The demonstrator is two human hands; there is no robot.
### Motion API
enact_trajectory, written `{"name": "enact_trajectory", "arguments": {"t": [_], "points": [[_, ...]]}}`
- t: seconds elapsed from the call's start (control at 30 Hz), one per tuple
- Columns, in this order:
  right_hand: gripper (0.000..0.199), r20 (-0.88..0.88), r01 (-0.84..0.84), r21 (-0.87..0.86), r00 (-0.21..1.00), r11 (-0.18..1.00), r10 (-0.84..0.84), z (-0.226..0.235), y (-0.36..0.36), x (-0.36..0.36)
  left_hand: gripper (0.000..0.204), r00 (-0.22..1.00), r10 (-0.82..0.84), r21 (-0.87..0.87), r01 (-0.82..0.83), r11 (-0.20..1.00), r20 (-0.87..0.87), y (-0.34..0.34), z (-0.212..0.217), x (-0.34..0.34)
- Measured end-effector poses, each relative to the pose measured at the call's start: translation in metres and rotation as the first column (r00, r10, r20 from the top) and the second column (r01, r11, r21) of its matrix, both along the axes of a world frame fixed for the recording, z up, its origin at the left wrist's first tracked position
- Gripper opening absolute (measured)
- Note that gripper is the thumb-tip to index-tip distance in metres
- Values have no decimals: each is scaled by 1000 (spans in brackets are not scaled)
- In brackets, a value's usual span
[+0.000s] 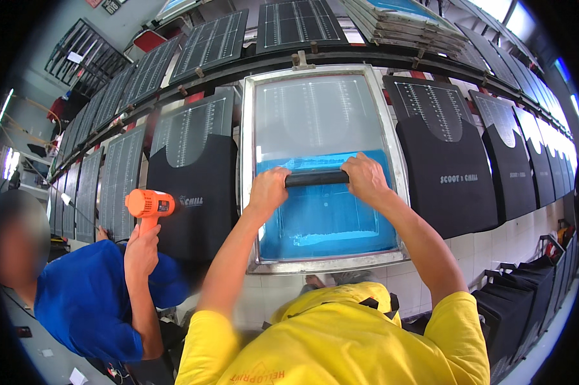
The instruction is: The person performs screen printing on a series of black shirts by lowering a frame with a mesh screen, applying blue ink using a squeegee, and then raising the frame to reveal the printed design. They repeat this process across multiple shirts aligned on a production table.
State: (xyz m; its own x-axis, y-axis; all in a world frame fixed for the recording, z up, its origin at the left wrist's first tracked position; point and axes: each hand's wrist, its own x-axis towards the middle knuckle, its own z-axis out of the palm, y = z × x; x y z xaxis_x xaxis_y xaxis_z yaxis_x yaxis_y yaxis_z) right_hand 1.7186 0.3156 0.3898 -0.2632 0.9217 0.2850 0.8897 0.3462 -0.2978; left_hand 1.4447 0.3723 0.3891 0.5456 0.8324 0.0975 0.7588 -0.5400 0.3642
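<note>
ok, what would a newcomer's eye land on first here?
Probably the metal-framed screen at centre, bright blue across its lower half, where the left hand and right hand grip a black bar. Next, the orange gun-shaped tool held by a blue-shirted co-worker at left.

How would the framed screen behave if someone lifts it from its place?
The framed screen would likely stay stiff, being metal-edged all around. Its translucent mesh looks thin, so it may be fragile. Broad and flat, the screen seems unlikely to roll.
</note>
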Motion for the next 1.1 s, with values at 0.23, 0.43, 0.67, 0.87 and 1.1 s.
{"name": "enact_trajectory", "arguments": {"t": [0.23, 0.43, 0.67, 0.87, 1.1], "points": [[21, 13, -42, -39, 999, 998, 42, 23, -111, 0, 52, 998, -41, 48, 39, 998, 55, -120, 10, -5], [30, 17, -13, -57, 1000, 998, 14, 9, -163, 1, 53, 998, -19, -20, 20, 1000, 60, -174, -10, -1], [28, 22, -17, 8, 1000, 1000, 17, 3, -81, 11, 41, 999, -28, 101, 23, 995, 44, -93, -17, 12], [23, 58, -22, -47, 998, 999, 25, 4, -3, 29, 33, 1000, -20, 51, 19, 999, 20, -14, -4, 27], [23, 180, -45, -63, 982, 997, 56, 13, 0, 0, 43, 991, -62, -26, 59, 998, -121, -11, 2, 19]]}}
